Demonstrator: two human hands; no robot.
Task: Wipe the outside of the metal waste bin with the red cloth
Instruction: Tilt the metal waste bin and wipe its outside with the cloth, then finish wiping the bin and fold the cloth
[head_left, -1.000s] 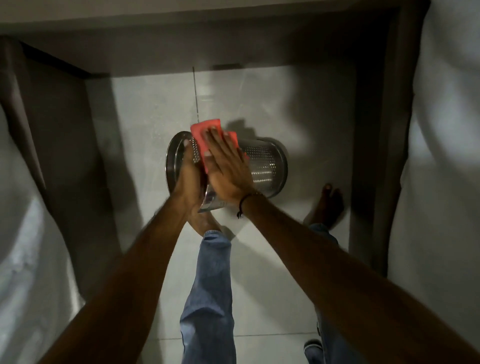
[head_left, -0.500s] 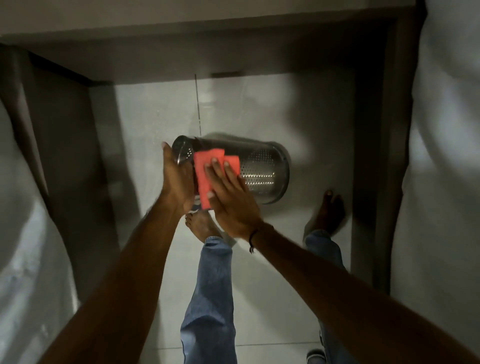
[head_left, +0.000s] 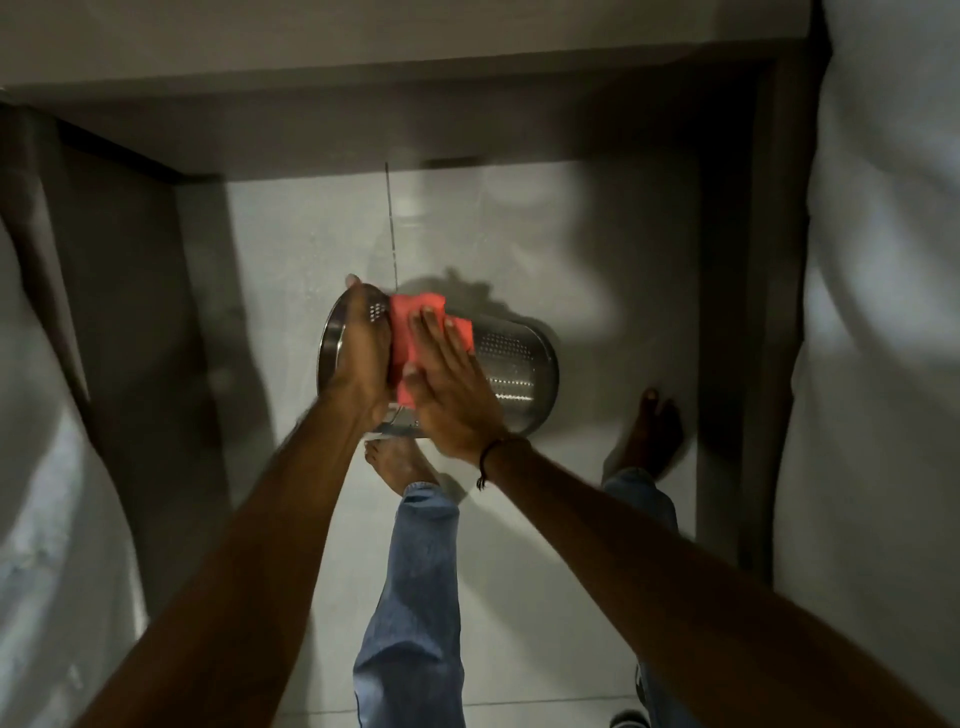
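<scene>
I'm looking straight down from the head camera, and the metal bin (head_left: 519, 369) is being held up off the pale floor (head_left: 519, 545), tipped on its side with the open mouth facing left and the closed bottom to the right. My left hand (head_left: 363, 358) is gripping the bin at its rim, fingers wrapping over the top edge of the mouth; it's a little blurred, so I can't make out each finger. My right hand (head_left: 452, 389) is lying flat and spread, palm down, pressing the red cloth (head_left: 410, 332) against the bin's curved outer wall just beside the left hand. The cloth is showing above and to the left of the fingers (head_left: 431, 327), folded, with one corner peeking out on the right toward the band of small holes in the wall. A dark cord bracelet (head_left: 491, 452) is sitting on the right wrist. Below the bin, both bare feet are standing on the floor, the left foot (head_left: 395, 462) almost under the bin, the right foot (head_left: 654, 431) off to the right, with blue jeans (head_left: 415, 597) running down toward me.
</scene>
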